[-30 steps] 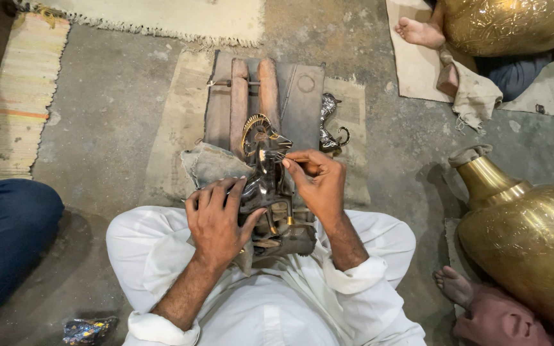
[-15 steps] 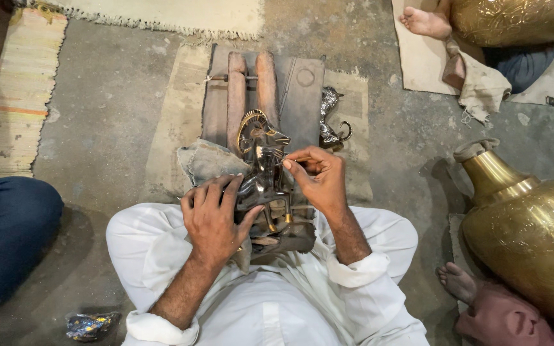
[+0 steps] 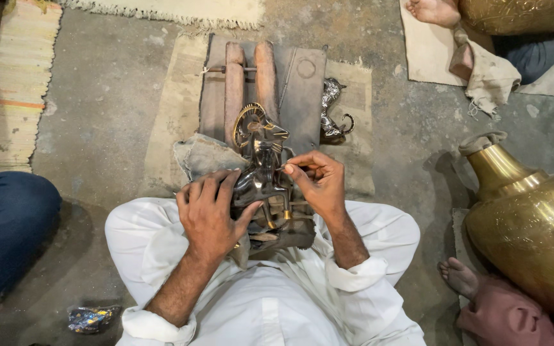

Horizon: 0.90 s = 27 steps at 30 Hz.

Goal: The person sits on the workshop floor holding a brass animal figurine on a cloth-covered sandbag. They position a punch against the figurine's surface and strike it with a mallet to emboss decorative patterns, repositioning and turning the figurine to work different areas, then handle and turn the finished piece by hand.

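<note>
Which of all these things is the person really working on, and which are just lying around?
In use:
- left hand gripping the dark metal figurine
- right hand pinching at the figurine's side; any tool is too small to tell
- grey cloth beside the figurine

Lying about:
- small silvery figurine
- wooden block
- large brass vase
- crumpled wrapper

A single head-worn camera looks almost straight down from above the seated person's lap, close over the hands [image 3: 264, 198], facing the concrete floor [image 3: 110, 115] ahead, with neighbours' feet at the frame edges.
</note>
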### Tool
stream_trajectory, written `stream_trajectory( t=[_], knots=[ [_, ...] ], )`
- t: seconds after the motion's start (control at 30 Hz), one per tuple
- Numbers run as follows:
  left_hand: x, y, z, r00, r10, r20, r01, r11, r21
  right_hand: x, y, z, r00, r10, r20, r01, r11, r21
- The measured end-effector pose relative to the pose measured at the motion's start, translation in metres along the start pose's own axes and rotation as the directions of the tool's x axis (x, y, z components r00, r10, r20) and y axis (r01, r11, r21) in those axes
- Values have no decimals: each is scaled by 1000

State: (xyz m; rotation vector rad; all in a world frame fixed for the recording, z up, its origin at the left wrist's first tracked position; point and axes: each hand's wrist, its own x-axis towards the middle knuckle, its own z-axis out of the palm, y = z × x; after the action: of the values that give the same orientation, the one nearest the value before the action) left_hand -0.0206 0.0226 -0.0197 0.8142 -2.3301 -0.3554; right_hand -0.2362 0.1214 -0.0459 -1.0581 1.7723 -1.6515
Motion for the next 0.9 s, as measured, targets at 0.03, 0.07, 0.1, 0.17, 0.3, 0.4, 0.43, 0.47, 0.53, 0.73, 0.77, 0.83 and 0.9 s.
stream_trajectory(
  t=[0.03,0.07,0.1,0.17,0.3,0.4,0.43,0.47,0.53,0.73,0.77,0.83,0.9],
  knots=[
    [0,0,0,1000,3,-1,-3,1000,0,-1,2,0,1000,7,1,-7,1000,10],
    [0,0,-1,1000,2,0,-2,1000,1,-2,3,-1,1000,13,2,-13,1000,20],
    [0,0,-1,1000,1,1,-1,1000,3,-3,4,-1,1000,19,3,-19,999,30],
    [1,0,-1,1000,1,4,-1,1000,6,-4,6,-1,1000,18,13,-19,996,83],
    [2,1,-2,1000,2,6,-3,1000,11,-9,9,0,1000,6,15,-8,994,106],
    [2,1,-1,1000,2,3,-2,1000,11,-12,10,3,1000,17,-3,-16,981,193],
    [2,1,-1,1000,0,2,0,1000,12,-13,9,3,1000,31,-1,-30,982,187],
    [1,1,-1,1000,0,1,0,1000,12,-15,9,3,999,46,0,-45,982,181],
    [1,0,0,1000,0,-3,0,1000,13,-17,8,4,998,60,3,-59,982,181],
    [1,-1,2,1000,9,-8,-9,1000,21,-18,7,3,998,62,19,-65,983,174],
    [1,-1,2,1000,9,-5,-9,1000,19,-19,7,2,998,67,21,-69,983,170],
    [0,-1,2,1000,5,2,-5,1000,14,-20,8,1,997,78,29,-81,984,162],
    [0,0,2,1000,7,-6,-7,1000,22,-22,9,-2,995,89,41,-94,983,154]
  ],
)
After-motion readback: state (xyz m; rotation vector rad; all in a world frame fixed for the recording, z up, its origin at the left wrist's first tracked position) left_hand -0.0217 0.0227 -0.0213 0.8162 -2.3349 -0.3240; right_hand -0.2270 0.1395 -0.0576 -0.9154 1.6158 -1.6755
